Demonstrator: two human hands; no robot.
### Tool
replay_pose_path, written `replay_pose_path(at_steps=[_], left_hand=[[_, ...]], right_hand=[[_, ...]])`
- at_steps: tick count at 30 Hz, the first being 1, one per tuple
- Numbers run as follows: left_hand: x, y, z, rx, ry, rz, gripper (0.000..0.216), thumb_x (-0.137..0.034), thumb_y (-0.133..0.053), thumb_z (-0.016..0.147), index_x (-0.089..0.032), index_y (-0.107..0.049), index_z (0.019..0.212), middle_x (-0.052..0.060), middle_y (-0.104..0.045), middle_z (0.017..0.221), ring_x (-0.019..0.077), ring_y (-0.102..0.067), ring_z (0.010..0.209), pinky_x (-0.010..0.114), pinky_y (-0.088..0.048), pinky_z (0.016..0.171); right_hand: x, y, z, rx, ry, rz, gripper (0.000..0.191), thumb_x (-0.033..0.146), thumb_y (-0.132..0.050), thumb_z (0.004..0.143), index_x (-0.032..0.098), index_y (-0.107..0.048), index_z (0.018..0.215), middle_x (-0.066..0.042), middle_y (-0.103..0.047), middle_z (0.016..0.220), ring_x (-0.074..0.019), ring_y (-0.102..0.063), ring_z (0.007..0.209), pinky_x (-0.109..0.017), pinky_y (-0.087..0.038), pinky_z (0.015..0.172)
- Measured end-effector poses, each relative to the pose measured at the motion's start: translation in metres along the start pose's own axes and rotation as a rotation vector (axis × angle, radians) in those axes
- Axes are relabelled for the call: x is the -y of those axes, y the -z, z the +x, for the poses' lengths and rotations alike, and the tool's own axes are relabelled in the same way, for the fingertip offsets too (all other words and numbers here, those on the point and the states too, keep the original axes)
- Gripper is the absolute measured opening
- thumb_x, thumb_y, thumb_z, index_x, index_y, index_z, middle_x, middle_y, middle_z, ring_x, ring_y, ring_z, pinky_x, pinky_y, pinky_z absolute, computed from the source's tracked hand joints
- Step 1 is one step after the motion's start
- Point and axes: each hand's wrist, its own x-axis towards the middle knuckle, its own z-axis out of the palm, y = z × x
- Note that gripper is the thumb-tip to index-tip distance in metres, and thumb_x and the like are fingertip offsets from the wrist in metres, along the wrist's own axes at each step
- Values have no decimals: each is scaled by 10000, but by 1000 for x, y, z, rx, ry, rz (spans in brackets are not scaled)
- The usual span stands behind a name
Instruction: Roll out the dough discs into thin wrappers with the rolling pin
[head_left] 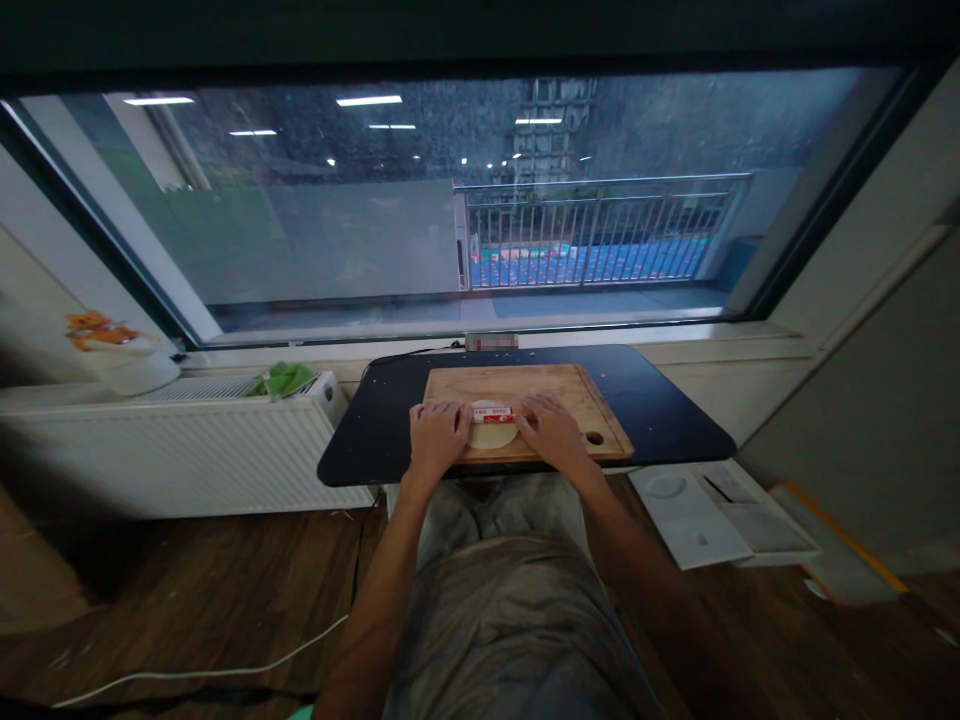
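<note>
On a wooden cutting board (pixel 600 425) lies a pale, flat round of dough (pixel 493 437). Across its far part rests a rolling pin (pixel 493 414) with a red and white printed label around its middle. My left hand (pixel 439 435) is closed over the pin's left end, and my right hand (pixel 551 430) over its right end. Both ends are hidden under the fingers. Between the hands, only the labelled stretch shows.
The board sits on a dark table (pixel 667 420) with small crumbs, close to a large window. A white radiator (pixel 187 450) stands at the left, with a green cloth-like item (pixel 289 379) and a white container (pixel 135 365) on top. White boxes (pixel 690 520) lie low at the right.
</note>
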Motion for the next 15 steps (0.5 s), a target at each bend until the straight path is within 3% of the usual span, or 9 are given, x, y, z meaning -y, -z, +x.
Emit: replay_pose_path(at_steps=[15], left_hand=[[-2,4,-3,44,6,-22,430,-426,-438,1159,-244,-827,1184,115,-843,1267,312,-705,1219,509,-383,1116]], right_hand=[[-1,2,-26,-6,58,-14,498,398,-626,1059,192,-703,1506,-169,-734,1503,-357,-610,1472,-545,-460,1278]])
